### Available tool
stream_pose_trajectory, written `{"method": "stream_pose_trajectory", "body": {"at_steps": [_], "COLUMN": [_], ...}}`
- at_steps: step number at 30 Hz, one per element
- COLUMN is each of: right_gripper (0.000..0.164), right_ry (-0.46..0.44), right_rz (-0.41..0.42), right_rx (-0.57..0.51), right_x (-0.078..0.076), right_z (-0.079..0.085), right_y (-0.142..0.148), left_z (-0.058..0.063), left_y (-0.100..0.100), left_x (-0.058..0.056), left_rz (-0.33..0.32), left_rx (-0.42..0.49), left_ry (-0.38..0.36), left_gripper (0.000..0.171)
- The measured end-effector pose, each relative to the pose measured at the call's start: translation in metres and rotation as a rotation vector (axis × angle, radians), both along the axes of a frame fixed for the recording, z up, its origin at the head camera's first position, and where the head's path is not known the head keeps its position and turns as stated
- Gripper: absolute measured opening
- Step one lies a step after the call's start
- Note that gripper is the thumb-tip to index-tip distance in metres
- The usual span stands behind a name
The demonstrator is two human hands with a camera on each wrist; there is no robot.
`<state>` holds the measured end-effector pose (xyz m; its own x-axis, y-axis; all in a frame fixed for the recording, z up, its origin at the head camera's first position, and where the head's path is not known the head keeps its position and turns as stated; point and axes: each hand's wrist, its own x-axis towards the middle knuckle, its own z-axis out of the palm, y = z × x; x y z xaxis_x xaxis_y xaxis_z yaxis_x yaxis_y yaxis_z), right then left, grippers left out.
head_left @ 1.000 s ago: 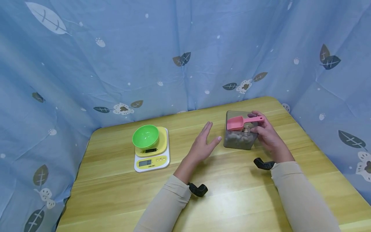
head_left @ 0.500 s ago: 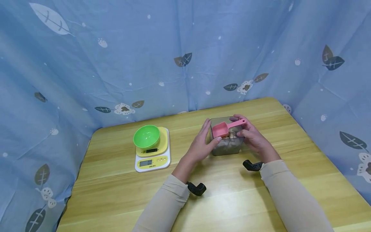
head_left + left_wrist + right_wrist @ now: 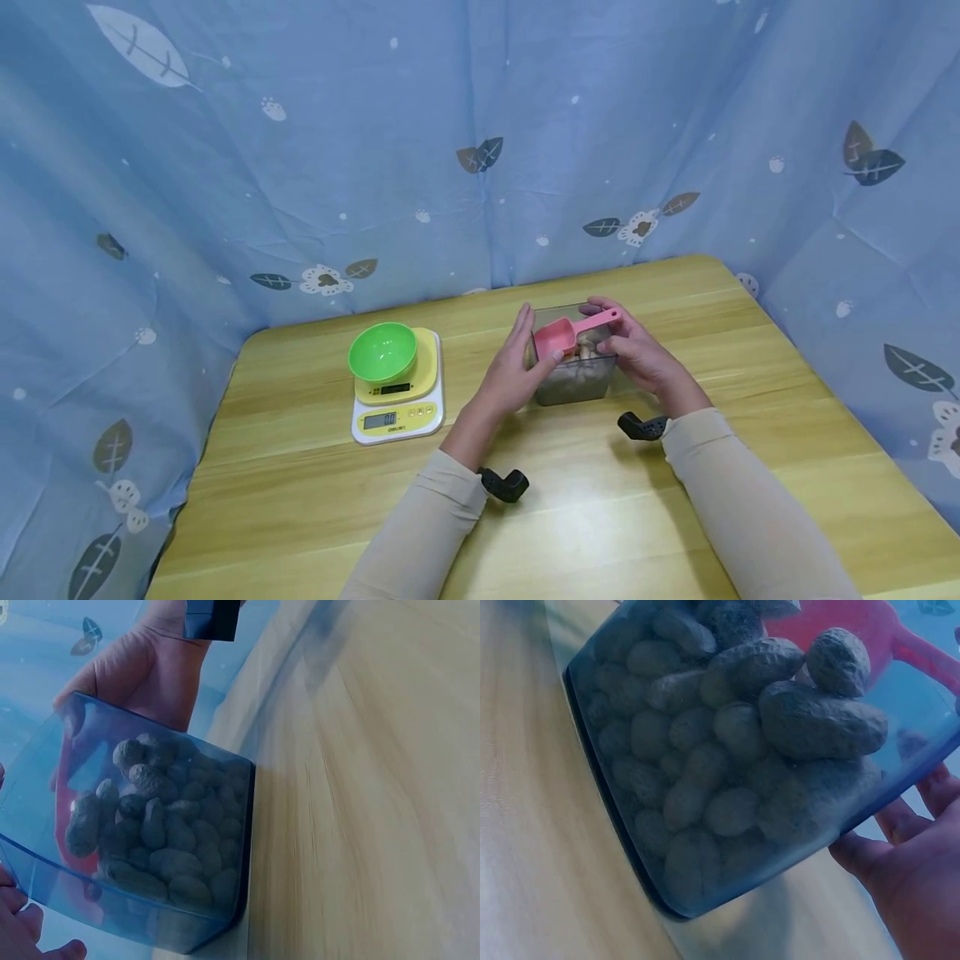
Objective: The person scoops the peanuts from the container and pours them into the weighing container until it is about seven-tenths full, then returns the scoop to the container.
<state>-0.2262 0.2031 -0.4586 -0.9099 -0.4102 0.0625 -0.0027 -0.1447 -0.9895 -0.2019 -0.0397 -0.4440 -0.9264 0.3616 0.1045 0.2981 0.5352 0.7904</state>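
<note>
A clear grey plastic container (image 3: 573, 383) of peanuts in their shells (image 3: 180, 847) stands between my two hands. A pink scoop (image 3: 557, 337) lies across its top, its handle reaching over the right side. My left hand (image 3: 510, 367) holds the container's left side, fingers along the wall and thumb at the front rim. On the opposite side my right hand (image 3: 637, 354) grips the rim, thumb in front and fingers behind. Through the wall in the right wrist view, peanuts (image 3: 735, 727) fill much of the container, below the scoop (image 3: 832, 622).
To the left, a yellow and white kitchen scale (image 3: 401, 417) reads 0.0 and carries a green bowl (image 3: 382, 352). Black wrist cameras (image 3: 504, 485) jut from both sleeves over the wooden table (image 3: 300, 517). A blue leaf-patterned curtain (image 3: 360, 150) surrounds the table's back and sides.
My right hand has brought the container and scoop leftward and slightly nearer. My left hand, apart from it a second ago, has taken hold of its left side.
</note>
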Motion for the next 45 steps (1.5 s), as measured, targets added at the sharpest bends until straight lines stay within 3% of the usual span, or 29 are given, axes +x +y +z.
{"method": "stream_pose_trajectory", "body": {"at_steps": [6,11,15,19,21,28,35,40,45], "right_gripper": [0.071,0.067,0.053,0.037,0.032,0.009,0.008,0.018,0.019], "right_ry": [0.036,0.160,0.448,0.816,0.927,0.977,1.000,1.145,1.319], "right_rz": [0.001,-0.125,-0.208,-0.172,-0.126,-0.007,-0.003,-0.034,-0.026], "right_rx": [0.144,0.425,0.776,1.125,1.225,1.326,1.333,1.459,1.630], "right_x": [-0.002,-0.002,-0.002,-0.003,-0.003,-0.002,0.008,0.014,0.018], "right_z": [0.012,0.034,0.051,0.066,0.070,0.078,0.112,0.127,0.123], "right_y": [0.007,0.013,0.008,-0.003,-0.009,-0.018,-0.021,-0.026,-0.035], "left_z": [-0.002,-0.002,-0.001,0.003,0.004,0.005,0.010,0.012,0.013], "left_y": [0.000,0.001,0.002,0.001,0.001,-0.001,-0.006,-0.011,-0.014], "left_x": [-0.003,-0.004,-0.003,-0.002,-0.002,-0.002,-0.003,-0.003,-0.002], "left_rz": [-0.013,-0.019,-0.019,-0.017,-0.018,-0.040,-0.046,-0.045,-0.050], "left_rx": [0.012,0.003,-0.015,-0.030,-0.055,-0.167,-0.287,-0.311,-0.313], "left_ry": [0.000,0.008,-0.002,-0.016,-0.006,0.096,0.195,0.214,0.206], "left_gripper": [0.086,0.085,0.085,0.086,0.086,0.091,0.091,0.088,0.089]}}
